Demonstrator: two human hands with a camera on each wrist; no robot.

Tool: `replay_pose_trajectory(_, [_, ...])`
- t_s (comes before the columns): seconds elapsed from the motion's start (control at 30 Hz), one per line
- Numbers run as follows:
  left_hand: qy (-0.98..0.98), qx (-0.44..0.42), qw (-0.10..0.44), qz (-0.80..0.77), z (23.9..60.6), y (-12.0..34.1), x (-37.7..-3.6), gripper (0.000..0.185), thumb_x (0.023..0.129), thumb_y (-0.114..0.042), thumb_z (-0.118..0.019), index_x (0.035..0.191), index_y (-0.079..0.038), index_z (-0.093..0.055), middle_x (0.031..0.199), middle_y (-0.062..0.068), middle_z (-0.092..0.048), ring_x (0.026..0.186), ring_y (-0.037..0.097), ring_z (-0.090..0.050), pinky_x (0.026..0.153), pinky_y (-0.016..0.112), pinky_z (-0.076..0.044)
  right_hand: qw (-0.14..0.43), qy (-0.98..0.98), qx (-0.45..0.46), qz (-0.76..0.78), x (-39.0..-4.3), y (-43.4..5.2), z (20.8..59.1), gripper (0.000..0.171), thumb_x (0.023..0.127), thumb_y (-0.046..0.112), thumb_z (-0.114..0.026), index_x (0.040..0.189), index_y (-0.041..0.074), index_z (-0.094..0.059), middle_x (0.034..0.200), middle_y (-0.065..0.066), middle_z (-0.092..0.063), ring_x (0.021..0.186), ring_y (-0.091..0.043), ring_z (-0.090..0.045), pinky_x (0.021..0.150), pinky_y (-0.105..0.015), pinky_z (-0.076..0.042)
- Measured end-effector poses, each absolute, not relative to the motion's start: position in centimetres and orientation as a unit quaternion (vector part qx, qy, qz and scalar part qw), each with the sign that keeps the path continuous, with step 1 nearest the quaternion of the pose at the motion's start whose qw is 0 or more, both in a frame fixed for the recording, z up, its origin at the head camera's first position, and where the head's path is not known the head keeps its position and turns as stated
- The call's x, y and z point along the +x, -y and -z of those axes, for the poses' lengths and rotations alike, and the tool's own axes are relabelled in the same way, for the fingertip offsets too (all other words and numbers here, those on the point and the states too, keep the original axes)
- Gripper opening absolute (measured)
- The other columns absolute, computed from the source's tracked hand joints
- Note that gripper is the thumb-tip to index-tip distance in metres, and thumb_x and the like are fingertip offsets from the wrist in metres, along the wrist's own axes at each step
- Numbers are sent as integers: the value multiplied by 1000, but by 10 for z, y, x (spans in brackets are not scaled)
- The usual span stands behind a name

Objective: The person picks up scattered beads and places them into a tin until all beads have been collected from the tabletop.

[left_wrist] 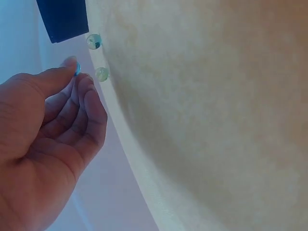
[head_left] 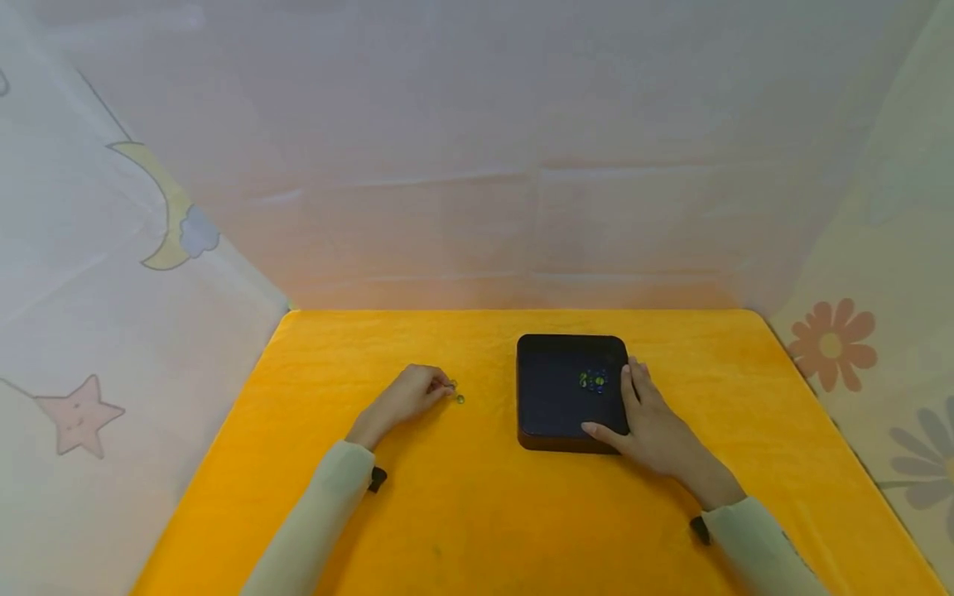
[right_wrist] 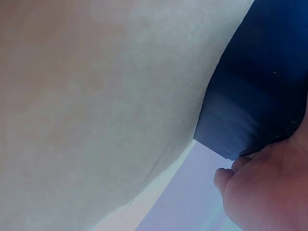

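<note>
Hands work a yellow table (head_left: 462, 513) in the head view: our left hand (head_left: 406, 399) pinches a marble at its fingertips, one loose marble (head_left: 460, 400) just right of it, while our right hand (head_left: 656, 426) rests with straight fingers on the near right corner of a dark tray (head_left: 555, 406) holding a cluster of marbles (head_left: 593, 381). Left wrist view: thumb and fingers (left_wrist: 89, 103) pinch a blue marble (left_wrist: 77, 69); two pale marbles (left_wrist: 101, 74) lie just beyond. Right wrist view: our palm touches the tray's edge (right_wrist: 240, 130).
</note>
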State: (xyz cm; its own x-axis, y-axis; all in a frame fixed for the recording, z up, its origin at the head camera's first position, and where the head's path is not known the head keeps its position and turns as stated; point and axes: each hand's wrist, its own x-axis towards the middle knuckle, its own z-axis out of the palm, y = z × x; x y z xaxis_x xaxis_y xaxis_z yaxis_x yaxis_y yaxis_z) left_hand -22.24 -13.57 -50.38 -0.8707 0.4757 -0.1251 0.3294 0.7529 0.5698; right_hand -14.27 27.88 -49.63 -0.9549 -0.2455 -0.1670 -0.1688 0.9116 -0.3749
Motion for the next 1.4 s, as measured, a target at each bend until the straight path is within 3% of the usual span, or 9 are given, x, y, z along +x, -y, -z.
replay_pose_trajectory(0.27, [-924,231,108,-286,497,134,-223,19,104,-22,-67,112,-8,-77,106,6,-79,90,15,-74,80,29,-62,104,-973,-104,177,-145,-279,498,126,93,83,-51,166,-1,7,174,-17,24,162,-52,-1,121,-71,-29])
replay_pose_trajectory(0.93, [-908,248,99,-322,482,106,-230,22,107,-24,-63,115,-8,-76,108,9,-79,90,20,-75,78,28,-61,101,-974,-103,174,-146,-278,499,126,92,83,-51,166,-1,7,174,-16,25,163,-50,-1,121,-70,-30])
replay_pose_trajectory(1.4, [-892,268,111,-346,458,66,-244,25,109,-23,-59,123,-8,-73,117,12,-78,102,27,-75,84,31,-61,98,-974,-104,178,-145,-278,499,126,93,81,-54,167,-1,7,175,-17,22,161,-53,-6,118,-71,-35])
